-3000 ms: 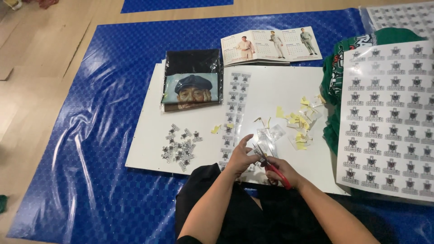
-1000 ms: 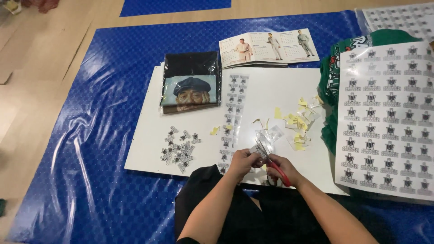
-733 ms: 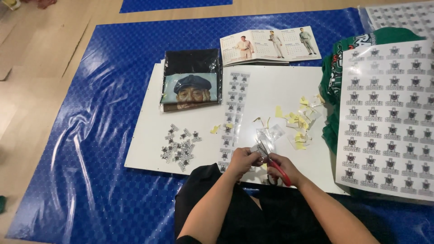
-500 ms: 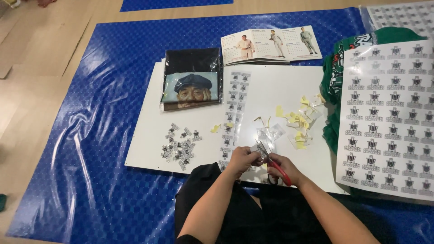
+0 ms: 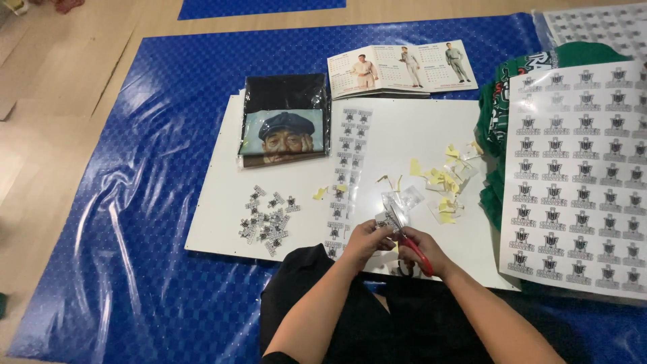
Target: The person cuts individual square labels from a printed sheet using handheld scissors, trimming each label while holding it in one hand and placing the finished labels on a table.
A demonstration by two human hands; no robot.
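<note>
left hand (image 5: 365,237): grip pinched on small clear sticker strip (image 5: 394,204) | right hand (image 5: 423,248): grip clamped on red-handled scissors (image 5: 410,237) | strip just ahead of both hands over white surface (image 5: 404,128), long axis pointing away, blades meeting it from the right

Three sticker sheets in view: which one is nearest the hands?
The narrow two-column strip on the white board; its lower end reaches the left hand. The two large sheets lie far right.
</note>
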